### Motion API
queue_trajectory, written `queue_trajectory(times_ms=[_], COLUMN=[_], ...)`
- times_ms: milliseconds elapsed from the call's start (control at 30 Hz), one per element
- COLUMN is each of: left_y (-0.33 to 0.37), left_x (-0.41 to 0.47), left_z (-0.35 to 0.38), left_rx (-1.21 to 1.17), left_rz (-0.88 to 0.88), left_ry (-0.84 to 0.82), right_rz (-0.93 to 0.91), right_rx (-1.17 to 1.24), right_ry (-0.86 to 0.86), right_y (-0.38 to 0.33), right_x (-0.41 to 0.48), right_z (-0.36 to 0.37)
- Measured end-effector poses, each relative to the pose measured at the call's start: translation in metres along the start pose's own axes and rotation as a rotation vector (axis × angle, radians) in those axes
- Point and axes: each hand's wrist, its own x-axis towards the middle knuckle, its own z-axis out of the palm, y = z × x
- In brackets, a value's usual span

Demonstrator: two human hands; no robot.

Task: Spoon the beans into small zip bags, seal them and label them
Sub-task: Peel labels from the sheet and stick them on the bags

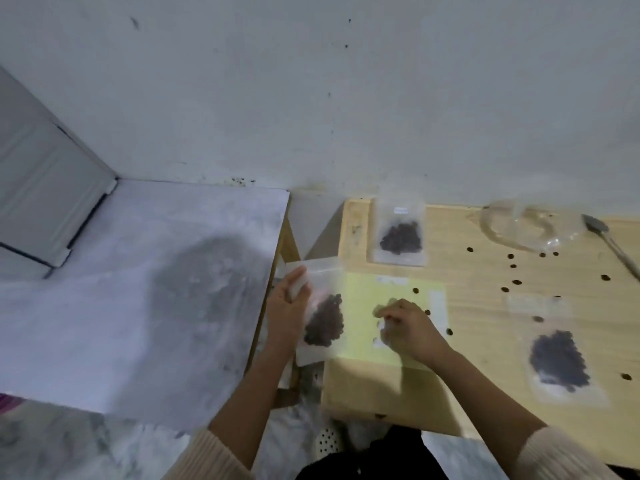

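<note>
The frame is blurred by motion, so fine detail on both hands is soft. The left hand (287,308) grips a small clear bag of dark beans (322,320) by its left side, fingers closed on the plastic; the bag overhangs the left edge of the wooden table (485,296) and its lower corner is hard to trace. The right hand (407,329) rests on a pale yellow sheet (360,306) with fingertips pinched together at a small white piece, too blurred to identify. To the right, a second filled bag (557,358) lies flat, clear of the sheet. Loose beans (516,282) are scattered across the open table surface between the bags. Farther back, a third filled bag (400,235) lies near the wall, and a clear dish (519,226) sits just beside a spoon (613,242) whose handle is cut off at the right edge. A grey-white side table (138,289) stands to the left, separated by a narrow gap.
</note>
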Motion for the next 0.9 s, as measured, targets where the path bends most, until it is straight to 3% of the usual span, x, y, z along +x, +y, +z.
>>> queue_trajectory(times_ms=[100, 267, 433, 567, 733, 900], left_y=[-0.006, -0.006, 0.006, 0.020, 0.041, 0.063], left_x=[-0.002, -0.005, -0.002, 0.002, -0.001, -0.003], left_z=[-0.020, -0.032, -0.027, -0.015, 0.006, 0.030], left_rx=[0.006, 0.023, 0.054, 0.071, -0.208, -0.269], left_rz=[-0.016, 0.030, 0.074, 0.135, 0.056, 0.054], left_ry=[0.001, -0.029, -0.072, -0.125, -0.224, -0.285], right_rz=[-0.035, 0.143, 0.142, 0.151, 0.043, 0.011], right_rx=[-0.008, 0.167, 0.165, 0.400, 0.563, 0.562], right_ry=[0.066, 0.046, 0.081, 0.209, 0.334, 0.344], right_y=[0.000, -0.009, -0.015, -0.042, -0.085, -0.105], right_x=[0.001, 0.002, 0.004, 0.010, 0.021, 0.021], right_z=[0.005, 0.003, 0.000, -0.022, -0.061, -0.083])
